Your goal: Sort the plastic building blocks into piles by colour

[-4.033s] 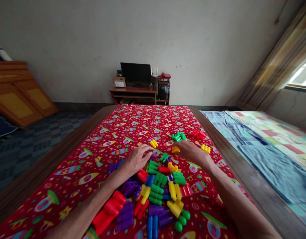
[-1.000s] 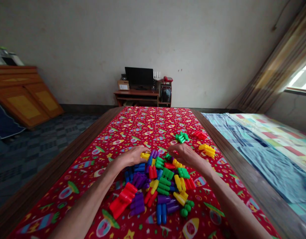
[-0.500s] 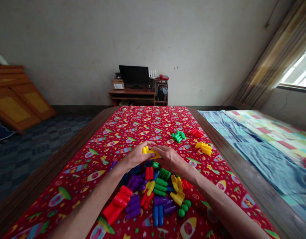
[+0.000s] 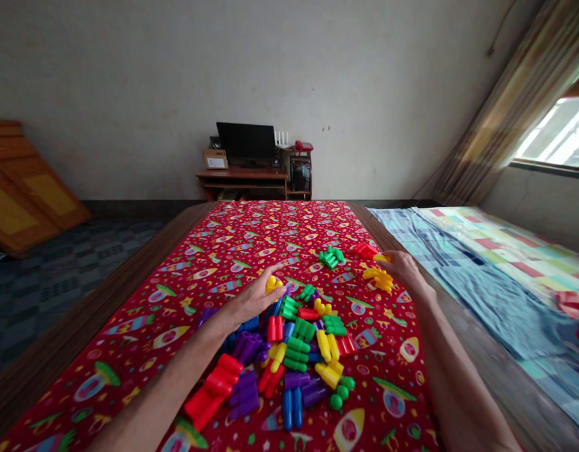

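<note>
A heap of plastic blocks (image 4: 293, 351) in red, purple, yellow, green and blue lies on a red rocket-print cloth (image 4: 214, 282). My left hand (image 4: 256, 296) rests at the heap's far left edge, fingers curled round a yellow block (image 4: 273, 284). My right hand (image 4: 402, 267) reaches to the right, closed on a yellow piece (image 4: 381, 258) just above a small group of yellow blocks (image 4: 377, 279). Separate small groups of green blocks (image 4: 330, 256) and red blocks (image 4: 363, 250) lie farther back.
The cloth covers a long wooden table (image 4: 77, 333). A bed with a checked blanket (image 4: 505, 276) runs along the right. A desk with a monitor (image 4: 246, 143) stands against the far wall, a wooden cabinet (image 4: 21, 201) at the left, a curtain (image 4: 515, 113) at the right.
My right hand has left the heap's middle, where it met the left hand, and moved right to the yellow group with a yellow piece. My left hand keeps a yellow block.
</note>
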Demonstrator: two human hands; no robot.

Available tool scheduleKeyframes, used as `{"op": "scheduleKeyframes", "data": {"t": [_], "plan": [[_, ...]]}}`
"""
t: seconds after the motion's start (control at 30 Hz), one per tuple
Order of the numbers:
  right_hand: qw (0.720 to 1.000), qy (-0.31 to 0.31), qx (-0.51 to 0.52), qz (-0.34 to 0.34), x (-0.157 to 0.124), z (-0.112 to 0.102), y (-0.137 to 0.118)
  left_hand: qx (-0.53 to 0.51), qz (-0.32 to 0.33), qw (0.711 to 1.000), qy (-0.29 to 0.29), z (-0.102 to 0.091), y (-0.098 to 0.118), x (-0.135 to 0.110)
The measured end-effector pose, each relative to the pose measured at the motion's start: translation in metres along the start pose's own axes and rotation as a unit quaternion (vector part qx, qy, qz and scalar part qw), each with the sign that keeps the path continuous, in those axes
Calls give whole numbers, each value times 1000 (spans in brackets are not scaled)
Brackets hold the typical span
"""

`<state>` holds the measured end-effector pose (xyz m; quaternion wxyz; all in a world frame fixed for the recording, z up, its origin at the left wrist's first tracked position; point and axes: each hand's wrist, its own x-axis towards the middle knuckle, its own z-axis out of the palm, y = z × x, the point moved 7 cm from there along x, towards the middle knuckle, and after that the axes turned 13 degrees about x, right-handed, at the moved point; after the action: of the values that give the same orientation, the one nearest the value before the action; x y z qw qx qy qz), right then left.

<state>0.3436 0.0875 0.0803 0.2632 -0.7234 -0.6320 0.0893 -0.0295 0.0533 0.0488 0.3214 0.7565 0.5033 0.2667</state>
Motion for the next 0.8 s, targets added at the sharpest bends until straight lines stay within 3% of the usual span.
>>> {"op": "scheduleKeyframes", "data": {"t": [0.17, 0.33, 0.4, 0.47, 0.57, 0.67, 0.73, 0.8], "plan": [[995, -84, 44, -25, -3, 16, 9, -51, 10, 997, -51, 11, 3, -1], [996, 5, 32, -84, -4, -7, -9, -116, 7, 992, -42, 11, 7, 3], [993, 41, 48, -103, -8, -18, -31, -138, 1, 990, -24, 8, 10, 4], [984, 38, 99, -143, -18, -20, -66, -153, 0, 988, -11, 6, 16, 3], [943, -68, 218, -244, -50, 1, -135, -160, 5, 987, -2, 9, 26, 0], [893, -179, 247, -331, -90, 30, -192, -157, 15, 987, 5, 15, 35, -4], [888, -186, 231, -351, -102, 39, -207, -151, 31, 988, 13, 17, 39, -6], [899, -166, 215, -343, -99, 37, -203, -131, 47, 990, 27, 16, 41, -8]]}}
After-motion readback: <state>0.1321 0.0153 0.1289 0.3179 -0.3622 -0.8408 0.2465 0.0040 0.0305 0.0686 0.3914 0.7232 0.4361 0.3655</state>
